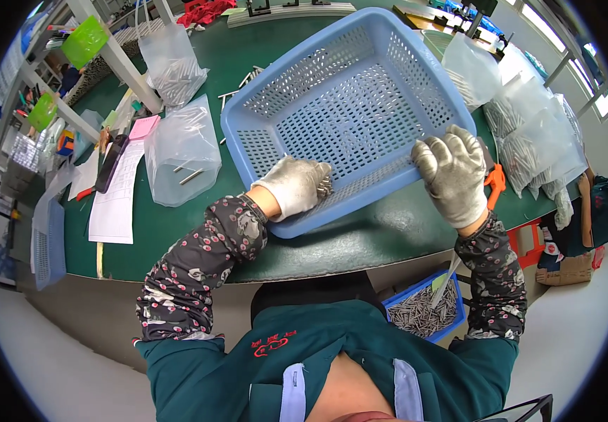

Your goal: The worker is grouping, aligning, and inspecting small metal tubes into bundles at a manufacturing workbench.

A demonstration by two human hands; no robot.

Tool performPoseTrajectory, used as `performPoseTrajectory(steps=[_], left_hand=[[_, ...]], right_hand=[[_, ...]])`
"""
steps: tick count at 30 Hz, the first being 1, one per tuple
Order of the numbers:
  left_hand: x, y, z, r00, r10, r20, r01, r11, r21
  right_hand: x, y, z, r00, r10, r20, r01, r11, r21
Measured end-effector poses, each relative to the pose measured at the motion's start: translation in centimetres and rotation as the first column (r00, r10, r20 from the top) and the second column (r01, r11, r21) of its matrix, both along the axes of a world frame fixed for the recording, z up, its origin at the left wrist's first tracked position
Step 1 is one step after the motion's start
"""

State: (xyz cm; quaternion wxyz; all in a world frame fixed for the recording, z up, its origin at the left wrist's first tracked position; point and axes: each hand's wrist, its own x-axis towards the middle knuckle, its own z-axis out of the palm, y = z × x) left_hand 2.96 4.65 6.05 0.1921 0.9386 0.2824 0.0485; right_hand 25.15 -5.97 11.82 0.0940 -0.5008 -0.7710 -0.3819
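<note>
A large blue plastic basket [360, 112] with perforated walls stands tilted on the green table. My right hand [453, 176], in a grey-white glove, is closed over the basket's right near rim. My left hand [293, 186], gloved too, reaches inside the basket's near left corner. Its fingers are curled round a small bunch of metal pins [325, 186], whose ends show past the fingertips. The basket's floor shows no other pins that I can make out. To the left of it lies a clear plastic bag [184, 151] with a few pins on or in it.
Bags of pins [529, 130] are piled at the right, beside an orange-handled tool [495, 180]. Another pin bag [174, 67] stands back left. Loose pins [230, 93] lie by the basket. Papers [117, 197] and a black device [112, 163] lie left. Below the table edge sits a blue bin of pins [423, 309].
</note>
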Motion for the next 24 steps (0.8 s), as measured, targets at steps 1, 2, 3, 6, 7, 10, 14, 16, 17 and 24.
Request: performPoseTrajectory(steps=[1,2,3,6,7,10,14,16,17,24], left_hand=[[-0.3,0.0,-0.4,1.0,0.002,-0.003,-0.002,1.0,-0.002],[-0.4,0.2,-0.5,0.999,-0.051,0.004,0.051,0.993,-0.106],[-0.4,0.3,-0.5,0.995,-0.102,0.017,0.104,0.972,-0.209],[-0.3,0.1,-0.3,0.993,-0.114,-0.027,0.104,0.961,-0.257],[-0.3,0.0,-0.3,0.992,-0.12,-0.048,0.102,0.954,-0.282],[-1.6,1.5,-3.6,0.966,0.173,0.191,0.028,0.666,-0.746],[-1.5,0.8,3.4,0.989,-0.076,0.13,0.112,0.948,-0.297],[-2.2,2.2,2.6,0.964,-0.238,0.116,0.245,0.968,-0.055],[-2.3,2.4,2.8,0.964,-0.258,0.067,0.258,0.966,0.009],[-0.5,2.8,2.3,0.965,-0.229,-0.129,0.256,0.93,0.264]], right_hand=[[-0.1,-0.2,0.1,1.0,0.002,-0.003,-0.002,1.0,-0.002],[0.1,-0.2,0.1,1.0,0.007,0.0,-0.007,1.0,-0.006],[0.1,-0.2,0.0,1.0,0.013,0.003,-0.013,1.0,-0.009],[0.1,-0.1,0.0,1.0,0.016,0.025,-0.016,1.0,-0.004],[0.1,-0.2,0.0,1.0,0.014,0.025,-0.014,1.0,-0.004],[-0.5,-0.1,0.3,0.999,0.032,0.027,-0.032,0.999,-0.012],[0.7,-0.6,0.4,0.996,-0.016,0.083,0.014,1.0,0.024],[0.7,-0.7,0.6,0.994,-0.027,0.108,0.024,0.999,0.032],[0.7,-0.7,0.6,0.994,-0.026,0.107,0.022,0.999,0.037],[0.5,-0.6,0.8,0.995,-0.024,0.093,0.024,1.0,0.008]])
